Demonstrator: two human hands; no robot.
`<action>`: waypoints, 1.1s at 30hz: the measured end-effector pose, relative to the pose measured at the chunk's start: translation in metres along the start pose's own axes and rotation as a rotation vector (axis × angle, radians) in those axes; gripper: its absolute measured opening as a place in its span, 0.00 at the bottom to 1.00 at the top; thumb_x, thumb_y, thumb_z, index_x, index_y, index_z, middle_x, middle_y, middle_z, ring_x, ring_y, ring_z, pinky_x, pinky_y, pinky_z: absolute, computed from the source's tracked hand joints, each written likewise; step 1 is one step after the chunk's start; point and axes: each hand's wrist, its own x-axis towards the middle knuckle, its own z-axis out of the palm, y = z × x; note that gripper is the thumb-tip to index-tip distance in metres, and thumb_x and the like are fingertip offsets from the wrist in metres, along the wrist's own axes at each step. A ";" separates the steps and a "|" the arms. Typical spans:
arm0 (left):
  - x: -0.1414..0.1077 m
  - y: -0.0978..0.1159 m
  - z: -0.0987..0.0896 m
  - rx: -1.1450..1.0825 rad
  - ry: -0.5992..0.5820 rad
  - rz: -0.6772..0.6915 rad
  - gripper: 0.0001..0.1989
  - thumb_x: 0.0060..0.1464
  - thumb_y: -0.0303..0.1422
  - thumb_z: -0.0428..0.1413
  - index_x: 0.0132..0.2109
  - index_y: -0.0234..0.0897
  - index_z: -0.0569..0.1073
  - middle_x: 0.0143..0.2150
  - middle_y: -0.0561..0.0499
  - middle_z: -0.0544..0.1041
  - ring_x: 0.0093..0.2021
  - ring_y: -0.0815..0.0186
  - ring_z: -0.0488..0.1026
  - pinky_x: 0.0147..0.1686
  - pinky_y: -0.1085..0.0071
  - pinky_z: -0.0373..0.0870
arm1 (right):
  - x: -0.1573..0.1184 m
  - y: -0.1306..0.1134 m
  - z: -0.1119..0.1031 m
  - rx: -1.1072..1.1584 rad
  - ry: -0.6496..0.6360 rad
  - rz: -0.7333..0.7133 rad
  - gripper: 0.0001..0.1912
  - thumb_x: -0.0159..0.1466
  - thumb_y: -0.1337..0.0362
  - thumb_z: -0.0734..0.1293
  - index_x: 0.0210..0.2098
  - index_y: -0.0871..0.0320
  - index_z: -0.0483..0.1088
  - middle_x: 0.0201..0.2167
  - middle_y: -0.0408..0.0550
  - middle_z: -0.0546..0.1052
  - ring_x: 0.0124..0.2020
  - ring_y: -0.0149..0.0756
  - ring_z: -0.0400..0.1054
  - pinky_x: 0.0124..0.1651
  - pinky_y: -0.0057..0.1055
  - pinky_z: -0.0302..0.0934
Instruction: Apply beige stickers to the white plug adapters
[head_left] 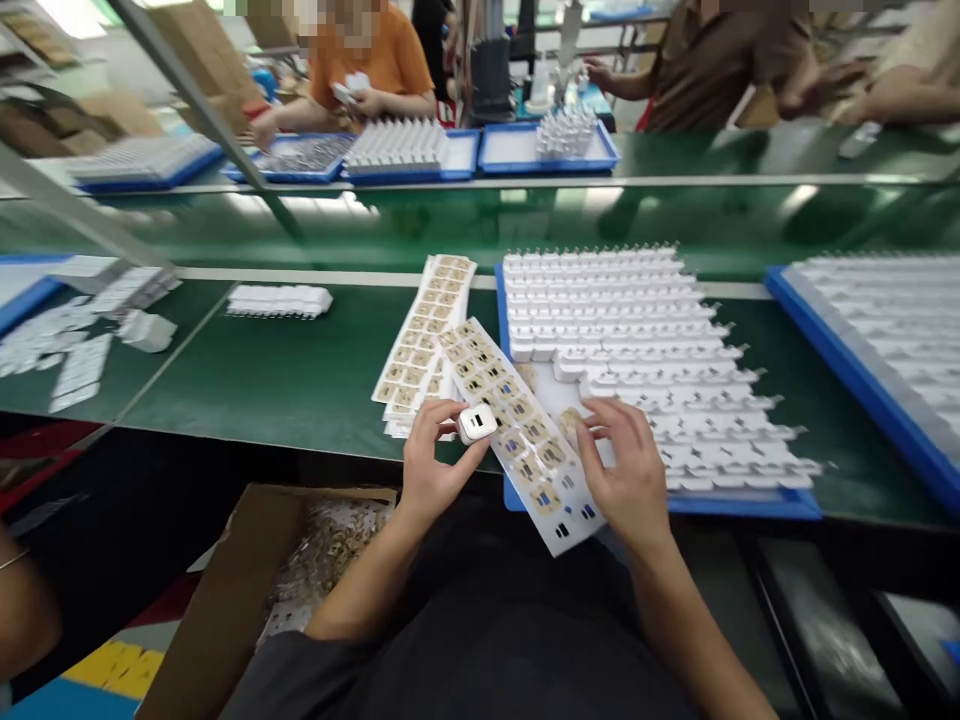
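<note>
Charger housing [477, 423], white, at the label sheet's [534, 455] left edge: left hand [433, 468] pinches it, best kept steady, slotted face exposed. Right hand [626, 465], right of sheet: fingertips nearly together at tan label [570, 423], hold unclear.

The right hand [624, 465] partly hides a small, blurred tan piece [570, 422], its details too fine to tell. The fingers of the left hand [439, 462] cover part of the small white rounded block's [477, 423] sides. The right edge cuts off a blue-rimmed tray [855, 370] of blurred white parts; the bottom edge crops the brown cardboard box [217, 600].
</note>
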 end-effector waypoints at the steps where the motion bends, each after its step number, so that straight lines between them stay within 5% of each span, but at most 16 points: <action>1: 0.008 -0.008 -0.009 0.050 0.013 -0.018 0.19 0.55 0.32 0.63 0.53 0.41 0.71 0.50 0.45 0.72 0.48 0.62 0.73 0.40 0.69 0.75 | 0.002 0.006 0.005 -0.108 -0.045 -0.035 0.15 0.68 0.67 0.65 0.54 0.53 0.71 0.52 0.56 0.72 0.45 0.43 0.72 0.47 0.43 0.70; 6: 0.084 -0.075 -0.070 0.482 0.092 -0.181 0.22 0.54 0.39 0.62 0.54 0.37 0.70 0.46 0.45 0.75 0.40 0.62 0.74 0.37 0.68 0.73 | 0.006 0.020 0.022 -0.186 -0.065 -0.180 0.12 0.69 0.66 0.64 0.51 0.55 0.72 0.52 0.56 0.72 0.51 0.48 0.71 0.53 0.47 0.68; 9: 0.144 -0.117 -0.105 0.799 0.079 -0.296 0.18 0.56 0.38 0.59 0.52 0.37 0.71 0.48 0.43 0.75 0.47 0.56 0.73 0.46 0.62 0.70 | 0.005 0.022 0.022 -0.151 -0.076 -0.196 0.10 0.69 0.65 0.63 0.48 0.55 0.72 0.50 0.55 0.74 0.51 0.47 0.72 0.53 0.46 0.69; 15: 0.223 -0.156 -0.127 0.844 0.115 -0.310 0.14 0.52 0.33 0.59 0.44 0.27 0.73 0.50 0.31 0.75 0.58 0.43 0.65 0.55 0.49 0.62 | 0.006 0.026 0.019 -0.110 -0.130 -0.175 0.08 0.68 0.65 0.63 0.44 0.54 0.73 0.45 0.51 0.77 0.45 0.44 0.75 0.47 0.42 0.71; 21: 0.227 -0.157 -0.126 0.734 0.179 -0.263 0.24 0.62 0.47 0.52 0.40 0.24 0.72 0.50 0.35 0.73 0.61 0.49 0.61 0.60 0.47 0.60 | 0.003 0.018 0.017 -0.105 -0.091 -0.099 0.09 0.68 0.67 0.63 0.44 0.54 0.74 0.40 0.49 0.80 0.41 0.41 0.76 0.46 0.39 0.71; 25: 0.219 -0.159 -0.134 0.722 0.220 -0.239 0.30 0.58 0.58 0.51 0.42 0.29 0.72 0.52 0.39 0.73 0.64 0.37 0.58 0.58 0.28 0.54 | 0.003 0.012 0.017 -0.040 -0.060 -0.018 0.10 0.68 0.68 0.62 0.44 0.54 0.74 0.38 0.48 0.80 0.36 0.38 0.75 0.42 0.36 0.71; 29: 0.218 -0.162 -0.141 0.771 0.234 -0.251 0.30 0.53 0.60 0.53 0.44 0.36 0.73 0.49 0.42 0.74 0.66 0.32 0.57 0.58 0.27 0.54 | 0.002 0.009 0.014 0.030 -0.061 0.053 0.09 0.69 0.68 0.62 0.44 0.54 0.74 0.39 0.47 0.80 0.36 0.37 0.74 0.41 0.34 0.70; 33: 0.206 -0.139 -0.114 0.763 -0.007 -0.106 0.22 0.59 0.50 0.53 0.46 0.35 0.76 0.47 0.36 0.77 0.53 0.39 0.72 0.51 0.34 0.67 | -0.001 0.007 0.004 -0.058 -0.249 0.097 0.10 0.69 0.64 0.62 0.48 0.55 0.72 0.43 0.50 0.78 0.41 0.41 0.74 0.45 0.39 0.70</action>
